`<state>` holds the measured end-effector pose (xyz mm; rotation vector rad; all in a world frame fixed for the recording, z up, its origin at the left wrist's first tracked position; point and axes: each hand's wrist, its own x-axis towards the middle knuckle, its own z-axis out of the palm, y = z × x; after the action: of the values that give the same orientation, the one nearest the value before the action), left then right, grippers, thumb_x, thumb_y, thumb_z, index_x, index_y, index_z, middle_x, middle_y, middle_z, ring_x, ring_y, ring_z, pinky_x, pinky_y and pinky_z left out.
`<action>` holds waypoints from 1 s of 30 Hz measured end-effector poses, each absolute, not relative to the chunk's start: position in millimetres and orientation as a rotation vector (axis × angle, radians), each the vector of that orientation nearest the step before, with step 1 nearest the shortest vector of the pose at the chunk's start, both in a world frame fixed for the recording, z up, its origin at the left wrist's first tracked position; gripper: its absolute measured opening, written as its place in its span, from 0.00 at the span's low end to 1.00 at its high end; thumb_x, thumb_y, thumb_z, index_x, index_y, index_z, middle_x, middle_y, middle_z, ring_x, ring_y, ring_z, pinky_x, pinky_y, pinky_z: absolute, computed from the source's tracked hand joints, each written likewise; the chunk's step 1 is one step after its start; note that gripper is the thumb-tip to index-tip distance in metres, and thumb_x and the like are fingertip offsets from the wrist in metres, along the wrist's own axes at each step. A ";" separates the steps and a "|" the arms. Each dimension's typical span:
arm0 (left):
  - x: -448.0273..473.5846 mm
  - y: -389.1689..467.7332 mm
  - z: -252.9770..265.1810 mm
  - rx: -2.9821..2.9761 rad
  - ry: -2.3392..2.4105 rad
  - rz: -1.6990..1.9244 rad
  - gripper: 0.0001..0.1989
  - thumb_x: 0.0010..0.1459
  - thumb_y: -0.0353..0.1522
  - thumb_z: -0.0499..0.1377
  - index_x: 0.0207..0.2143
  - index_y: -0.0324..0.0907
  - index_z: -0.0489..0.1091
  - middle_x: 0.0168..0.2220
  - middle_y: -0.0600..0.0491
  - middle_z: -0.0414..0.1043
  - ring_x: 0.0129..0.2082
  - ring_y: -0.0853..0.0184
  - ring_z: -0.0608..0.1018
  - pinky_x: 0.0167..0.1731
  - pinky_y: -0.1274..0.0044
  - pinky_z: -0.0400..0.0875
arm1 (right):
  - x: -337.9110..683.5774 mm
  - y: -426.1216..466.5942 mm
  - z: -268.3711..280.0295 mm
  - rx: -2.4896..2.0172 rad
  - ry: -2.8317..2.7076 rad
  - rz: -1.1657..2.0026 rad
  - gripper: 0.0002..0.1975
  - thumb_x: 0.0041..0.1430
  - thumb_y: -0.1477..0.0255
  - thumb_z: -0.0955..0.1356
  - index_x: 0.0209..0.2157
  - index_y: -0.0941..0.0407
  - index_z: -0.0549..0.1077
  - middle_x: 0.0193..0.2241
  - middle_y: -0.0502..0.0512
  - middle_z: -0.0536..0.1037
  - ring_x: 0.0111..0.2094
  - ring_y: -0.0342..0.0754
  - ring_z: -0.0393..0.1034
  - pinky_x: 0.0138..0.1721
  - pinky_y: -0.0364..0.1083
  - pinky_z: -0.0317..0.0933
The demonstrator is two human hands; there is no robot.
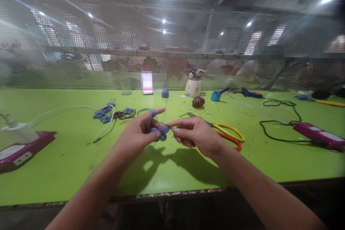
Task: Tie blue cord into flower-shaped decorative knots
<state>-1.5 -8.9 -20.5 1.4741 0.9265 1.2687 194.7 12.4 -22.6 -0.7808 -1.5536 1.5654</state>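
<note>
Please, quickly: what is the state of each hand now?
Left hand: closed on the blue-purple yarn piece, strand around its raised index finger.
Right hand: closed in a pinch beside it; held item too small to tell.

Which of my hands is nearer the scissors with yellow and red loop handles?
Right. Your right hand is just beside the scissors, hiding part of them from view; your left hand is farther left, holding the blue yarn piece.
</note>
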 end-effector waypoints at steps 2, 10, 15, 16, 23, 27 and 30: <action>-0.8 -8.0 -21.2 1.504 0.928 1.260 0.29 0.46 0.26 0.66 0.53 0.38 0.72 0.28 0.55 0.73 0.28 0.68 0.75 0.32 0.75 0.68 | 194.4 11.8 -22.2 -0.784 -1.534 1.574 0.14 0.49 0.69 0.74 0.40 0.57 0.82 0.16 0.46 0.69 0.15 0.35 0.53 0.17 0.40 0.40; 0.0 -6.5 -23.4 1.472 0.923 1.271 0.28 0.46 0.26 0.67 0.53 0.40 0.73 0.31 0.54 0.75 0.28 0.68 0.75 0.31 0.75 0.68 | 193.9 11.8 -22.6 -0.787 -1.533 1.565 0.14 0.49 0.70 0.74 0.39 0.57 0.82 0.15 0.46 0.68 0.15 0.34 0.52 0.16 0.40 0.39; -0.5 -7.7 -20.8 1.345 0.898 1.317 0.28 0.46 0.28 0.69 0.52 0.39 0.73 0.30 0.54 0.75 0.32 0.67 0.76 0.37 0.73 0.70 | 192.9 12.4 -22.8 -0.767 -1.531 1.547 0.15 0.49 0.70 0.74 0.40 0.58 0.82 0.15 0.46 0.68 0.14 0.34 0.52 0.16 0.39 0.39; -0.3 -7.8 -20.7 1.324 0.899 1.324 0.27 0.45 0.28 0.70 0.51 0.39 0.73 0.29 0.55 0.75 0.32 0.67 0.77 0.37 0.73 0.70 | 192.9 12.1 -22.5 -0.767 -1.528 1.545 0.15 0.49 0.70 0.74 0.40 0.58 0.82 0.15 0.46 0.69 0.14 0.34 0.52 0.16 0.39 0.39; -0.2 -8.1 -21.1 1.368 0.891 1.309 0.27 0.44 0.27 0.71 0.49 0.40 0.75 0.28 0.56 0.75 0.29 0.69 0.76 0.34 0.75 0.71 | 196.3 10.9 -19.1 -0.765 -1.540 1.537 0.14 0.48 0.69 0.74 0.39 0.58 0.82 0.15 0.46 0.68 0.15 0.35 0.52 0.16 0.40 0.39; -1.0 -8.9 -20.8 1.355 0.883 1.325 0.26 0.43 0.27 0.71 0.48 0.40 0.76 0.28 0.55 0.75 0.29 0.68 0.76 0.35 0.74 0.72 | 196.1 10.7 -19.6 -0.766 -1.523 1.563 0.14 0.47 0.69 0.74 0.38 0.58 0.82 0.15 0.46 0.69 0.15 0.35 0.53 0.16 0.40 0.40; -1.0 -10.1 -19.7 1.340 0.921 1.299 0.26 0.42 0.26 0.70 0.47 0.39 0.76 0.27 0.55 0.75 0.28 0.68 0.77 0.34 0.73 0.72 | 195.5 10.2 -20.9 -0.768 -1.516 1.578 0.14 0.48 0.70 0.74 0.39 0.57 0.82 0.15 0.46 0.69 0.15 0.35 0.53 0.17 0.39 0.40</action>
<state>-1.0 -10.1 -19.7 1.3396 0.9209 1.2987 195.5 10.2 -20.9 -0.7681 -1.5159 1.5780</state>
